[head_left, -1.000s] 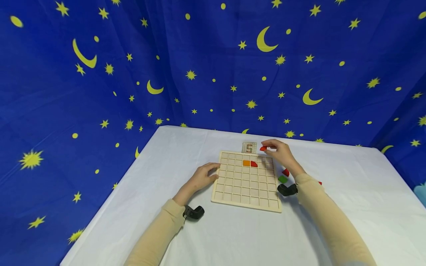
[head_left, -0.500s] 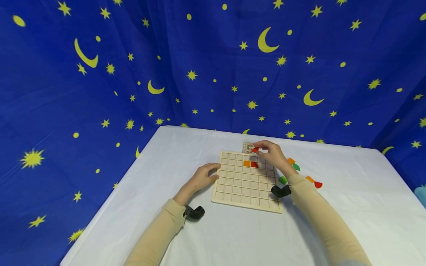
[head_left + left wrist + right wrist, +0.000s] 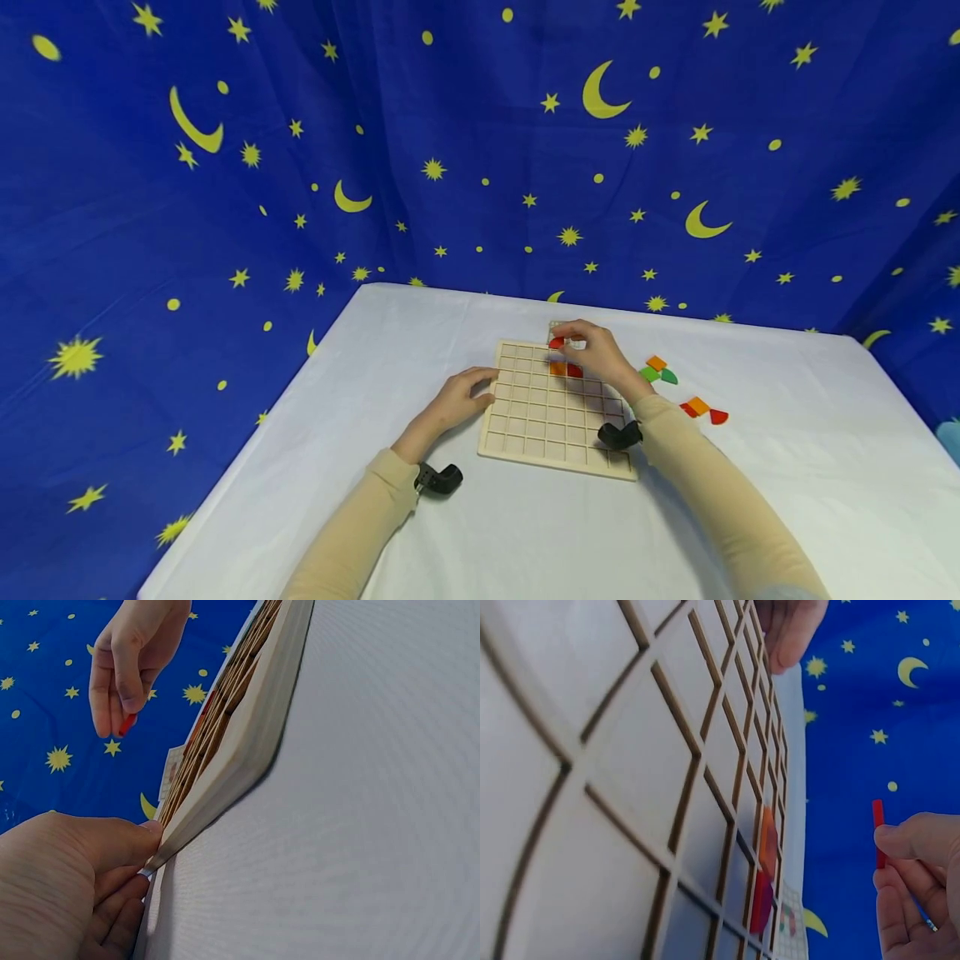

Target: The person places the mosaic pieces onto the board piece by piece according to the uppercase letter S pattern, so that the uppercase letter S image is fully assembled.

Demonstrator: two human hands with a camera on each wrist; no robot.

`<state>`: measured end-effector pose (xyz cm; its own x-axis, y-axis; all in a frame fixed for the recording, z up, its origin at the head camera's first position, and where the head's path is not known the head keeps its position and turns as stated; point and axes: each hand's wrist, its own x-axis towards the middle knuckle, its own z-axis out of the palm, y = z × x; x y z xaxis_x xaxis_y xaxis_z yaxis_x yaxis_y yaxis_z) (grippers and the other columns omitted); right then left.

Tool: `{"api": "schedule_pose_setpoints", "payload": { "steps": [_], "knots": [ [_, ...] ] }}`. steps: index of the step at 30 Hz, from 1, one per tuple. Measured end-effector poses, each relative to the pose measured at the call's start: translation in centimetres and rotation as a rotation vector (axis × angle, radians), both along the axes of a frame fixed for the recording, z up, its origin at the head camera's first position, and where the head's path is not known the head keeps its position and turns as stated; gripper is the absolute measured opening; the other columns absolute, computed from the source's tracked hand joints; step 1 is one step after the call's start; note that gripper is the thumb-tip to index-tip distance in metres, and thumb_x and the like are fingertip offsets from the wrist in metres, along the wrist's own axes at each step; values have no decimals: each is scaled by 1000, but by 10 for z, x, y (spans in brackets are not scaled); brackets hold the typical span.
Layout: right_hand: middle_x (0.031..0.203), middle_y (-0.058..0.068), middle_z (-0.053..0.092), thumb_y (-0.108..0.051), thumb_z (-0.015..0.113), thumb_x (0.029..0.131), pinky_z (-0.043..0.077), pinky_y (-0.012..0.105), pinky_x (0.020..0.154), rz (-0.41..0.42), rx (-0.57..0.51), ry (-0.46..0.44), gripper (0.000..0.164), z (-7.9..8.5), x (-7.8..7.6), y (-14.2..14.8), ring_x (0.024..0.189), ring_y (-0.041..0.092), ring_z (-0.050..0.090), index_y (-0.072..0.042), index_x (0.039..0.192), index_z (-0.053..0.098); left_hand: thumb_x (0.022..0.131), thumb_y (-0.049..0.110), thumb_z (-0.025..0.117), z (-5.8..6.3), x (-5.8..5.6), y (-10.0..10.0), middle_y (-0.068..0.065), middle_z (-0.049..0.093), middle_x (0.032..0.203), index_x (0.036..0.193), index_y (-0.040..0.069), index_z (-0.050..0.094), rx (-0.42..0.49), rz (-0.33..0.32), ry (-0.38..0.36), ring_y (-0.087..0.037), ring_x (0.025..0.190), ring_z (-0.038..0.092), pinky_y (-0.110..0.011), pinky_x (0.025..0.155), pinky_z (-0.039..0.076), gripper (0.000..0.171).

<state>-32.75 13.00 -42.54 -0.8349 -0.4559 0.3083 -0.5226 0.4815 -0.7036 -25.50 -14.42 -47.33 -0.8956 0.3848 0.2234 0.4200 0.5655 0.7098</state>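
In the head view, a light wooden grid board [image 3: 540, 417] lies on the white table. An orange square tile [image 3: 557, 368] and a red rounded tile [image 3: 574, 372] sit side by side in its upper cells. My left hand [image 3: 457, 397] touches the board's left edge with its thumb and fingertips apart. Above the far edge, my right hand [image 3: 597, 352] pinches another red tile [image 3: 557, 342] with a rounded side between thumb and fingers. That tile shows edge-on in the right wrist view. Behind the hand, a small pattern card [image 3: 553, 330] is mostly hidden.
Right of the board lie loose tiles: an orange square [image 3: 657, 362], a green square [image 3: 649, 375], a green rounded one [image 3: 669, 377], another orange square [image 3: 698, 406] and a red rounded one [image 3: 718, 416]. A blue star-patterned curtain [image 3: 480, 150] hangs behind the table.
My right hand has moved left with the red tile, from right of the pattern card to in front of it, uncovering the loose tiles. My left hand stays at the board's edge.
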Motion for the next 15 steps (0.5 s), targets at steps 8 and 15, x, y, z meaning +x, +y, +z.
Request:
{"api": "schedule_pose_setpoints", "payload": {
  "steps": [8,15],
  "knots": [
    [124,11,59,-5,67,87,49,44,90,8,-5,-14,30,-5,1,-10,105,29,58,-5,116,65,89,8,65,2,1,0,-14,53,131,130,0,54,1,15,-8,-28,123,48,-39,105,37,44],
    [122,10,59,-7,68,87,48,45,91,0,14,-38,31,-8,1,-13,108,30,56,-4,118,65,89,8,66,1,0,0,-14,53,132,131,0,54,5,11,-13,-27,123,48,-38,105,37,44]
  ]
}}
